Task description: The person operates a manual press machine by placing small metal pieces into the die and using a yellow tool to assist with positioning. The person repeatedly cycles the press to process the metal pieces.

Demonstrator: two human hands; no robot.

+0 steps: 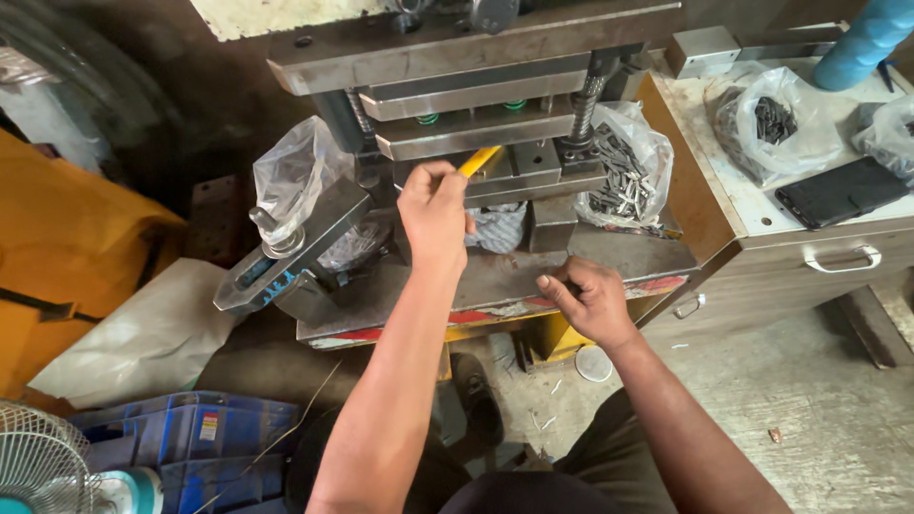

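My left hand grips a yellow-handled tool whose tip reaches into the gap of a steel press die. My right hand rests on the front of the press bed, fingers curled; whether it holds a small part is hidden. A clear plastic bag of small metal pieces sits on the bed to the right of the die. Another clear bag stands to the left, behind a steel clamp bar.
A cabinet with drawer handles stands at the right; on top lie a black phone case and bags of dark parts. Blue crates and a fan are lower left. My foot is under the press.
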